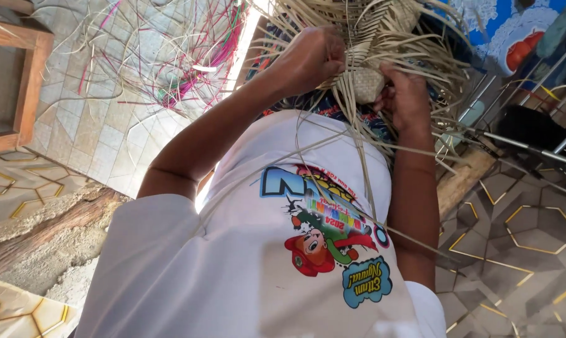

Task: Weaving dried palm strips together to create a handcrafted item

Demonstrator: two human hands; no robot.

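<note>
A half-woven piece of pale straw (365,59) is held between both hands, above the lap and in front of the white printed shirt (276,250). The left hand (308,59) is clenched on the strips at the left edge of the weaving. The right hand (405,94) is closed around the woven corner at the lower right. Many loose strips (358,150) are hanging from the piece over the shirt. Pink and green dyed strips (195,69) are spread on the tiled floor (107,131), near a wooden frame (26,81).
</note>
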